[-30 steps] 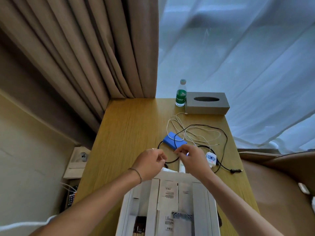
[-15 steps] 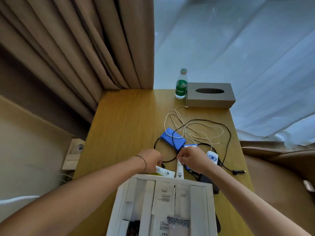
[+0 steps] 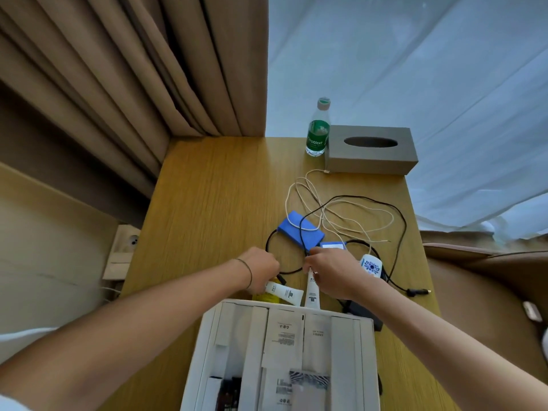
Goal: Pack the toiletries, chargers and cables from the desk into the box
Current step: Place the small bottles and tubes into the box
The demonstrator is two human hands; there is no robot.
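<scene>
My left hand (image 3: 261, 269) is closed on a white tube (image 3: 284, 292) lying just beyond the far rim of the white box (image 3: 212, 327); a yellow item (image 3: 264, 298) shows under the tube. My right hand (image 3: 330, 272) is closed on a second white tube (image 3: 312, 293) that stands nearly upright against the box rim. Beyond the hands lie a blue flat pack (image 3: 299, 229), a small blue box (image 3: 332, 246), a white charger with a blue pattern (image 3: 371, 265), a tangled white cable (image 3: 341, 218) and a black cable (image 3: 397, 229). Sachets lie inside the box.
A green-labelled water bottle (image 3: 318, 129) and a grey tissue box (image 3: 370, 149) stand at the desk's far edge. A black adapter (image 3: 360, 314) sits right of the box. Beige curtains hang at the far left, a wall socket (image 3: 126, 240) is left of the desk, and a brown chair (image 3: 489, 292) stands right.
Both hands dropped from the cables toward the box's far rim and closed on the two white tubes. The view tilted down and nearer.
</scene>
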